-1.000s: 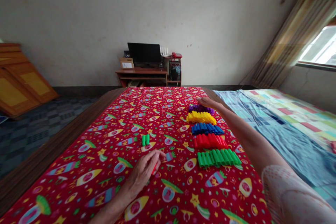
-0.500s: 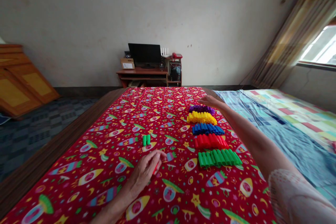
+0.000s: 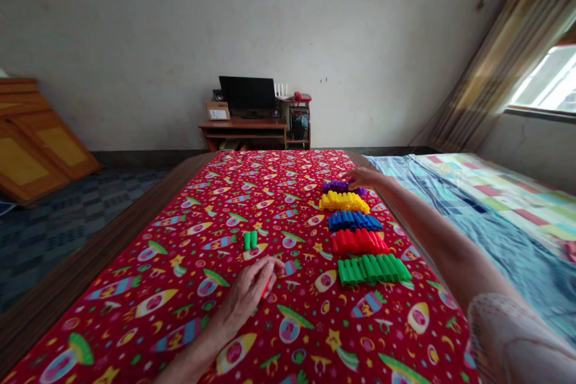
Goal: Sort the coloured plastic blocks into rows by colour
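Observation:
My left hand [image 3: 258,279] rests on the red patterned cloth, its fingers curled round a small red tube [image 3: 266,288] that is mostly hidden. Just beyond it, two green tubes [image 3: 251,240] lie side by side. Over at the far right, my right hand [image 3: 361,177] is at the row of purple tubes [image 3: 335,186], thumb and fingers bent down around a tube at its right part. Nearer to me follow rows of yellow tubes [image 3: 344,201], blue tubes [image 3: 354,221], red tubes [image 3: 360,242] and green tubes [image 3: 374,269].
The cloth [image 3: 189,312] covers a long table with a brown edge [image 3: 112,240]. To the right is a bed with a blue and checked cover [image 3: 486,240]. A desk [image 3: 245,124] with a monitor [image 3: 247,94] stands by the wall, and a wooden cabinet [image 3: 40,138] at the left.
My right hand has come down from just beyond the purple row onto its tubes. My left hand has kept its place with the red tube.

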Motion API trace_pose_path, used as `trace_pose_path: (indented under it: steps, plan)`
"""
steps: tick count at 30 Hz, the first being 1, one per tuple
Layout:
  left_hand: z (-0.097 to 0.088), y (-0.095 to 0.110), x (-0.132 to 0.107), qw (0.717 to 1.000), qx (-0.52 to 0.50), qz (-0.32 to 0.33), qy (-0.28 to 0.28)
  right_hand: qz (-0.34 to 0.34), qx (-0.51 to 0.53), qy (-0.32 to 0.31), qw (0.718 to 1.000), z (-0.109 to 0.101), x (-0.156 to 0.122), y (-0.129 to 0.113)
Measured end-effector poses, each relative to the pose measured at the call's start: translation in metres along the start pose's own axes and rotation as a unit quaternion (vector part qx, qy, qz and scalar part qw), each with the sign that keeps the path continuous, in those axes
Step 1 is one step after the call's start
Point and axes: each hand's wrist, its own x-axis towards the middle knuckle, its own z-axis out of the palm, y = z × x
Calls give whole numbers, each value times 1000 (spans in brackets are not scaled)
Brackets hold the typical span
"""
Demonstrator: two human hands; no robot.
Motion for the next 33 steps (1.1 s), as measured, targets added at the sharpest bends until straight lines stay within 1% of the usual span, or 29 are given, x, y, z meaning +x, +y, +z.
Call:
trace_pose_path:
  steps: [5, 9, 12, 14, 15, 17, 18, 20, 22, 24, 26, 28, 30, 33]
  plan:
    - [0, 4, -2, 1000, -2, 3, 2, -14, -1, 16, 1000, 0, -4, -3]
    - [1, 3, -1, 1000, -23, 8, 10, -39, -5, 61, 997, -9, -13, -12]
    - [2, -2, 2, 997, -78, 13, 27, -73, -11, 137, 988, -18, -28, -34]
    - [1, -3, 2, 988, -144, 12, 48, -115, 1, 189, 975, -20, -46, -62]
    - [0, -2, 2, 980, -189, 7, 58, -144, 14, 204, 968, -19, -57, -79]
    - [-2, 1, 2, 956, -285, -15, 69, -203, 47, 193, 959, -10, -83, -119]
    - [-3, 4, 1, 942, -327, -27, 70, -235, 61, 186, 952, -2, -96, -141]
    - [-3, 7, 1, 925, -372, -42, 66, -310, 55, 130, 940, 21, -120, -184]
    - [-2, 6, 1, 926, -371, -40, 56, -366, 13, 77, 927, 48, -138, -219]
    - [2, 1, 3, 937, -347, -18, 36, -375, -42, 73, 923, 74, -147, -245]
    - [7, -6, 6, 951, -308, 14, 20, -358, -91, 89, 925, 92, -151, -260]
    - [9, -12, 9, 965, -257, 41, 22, -340, -118, 94, 928, 98, -152, -265]
    - [10, -13, 10, 979, -194, 52, 24, -338, -118, 83, 930, 95, -153, -266]
    - [11, -7, 7, 993, -111, 46, -8, -386, -80, 37, 918, 83, -156, -261]
